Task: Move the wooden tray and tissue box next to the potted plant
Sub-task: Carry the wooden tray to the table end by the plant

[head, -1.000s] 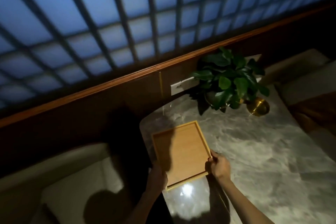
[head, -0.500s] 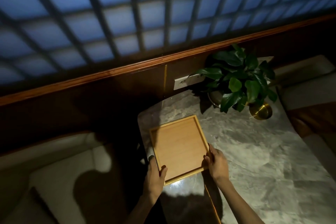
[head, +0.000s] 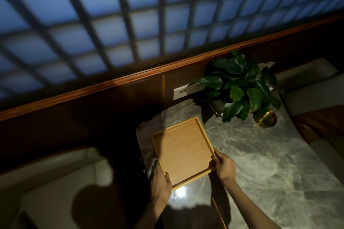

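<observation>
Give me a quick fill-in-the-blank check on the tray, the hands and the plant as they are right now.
1. The wooden tray is gripped by ____ hands, the left hand and the right hand.
2. Inside, the tray is ____.
3. The tray lies on the ____-patterned table.
4. Beside the potted plant stands a ____-coloured round container.

Missing words: two; empty; marble; gold

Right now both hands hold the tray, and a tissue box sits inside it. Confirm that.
Not quite. The head view shows the tray empty; no tissue box is in view at all. The rest holds: the left hand and right hand both grip its near corners.
</observation>
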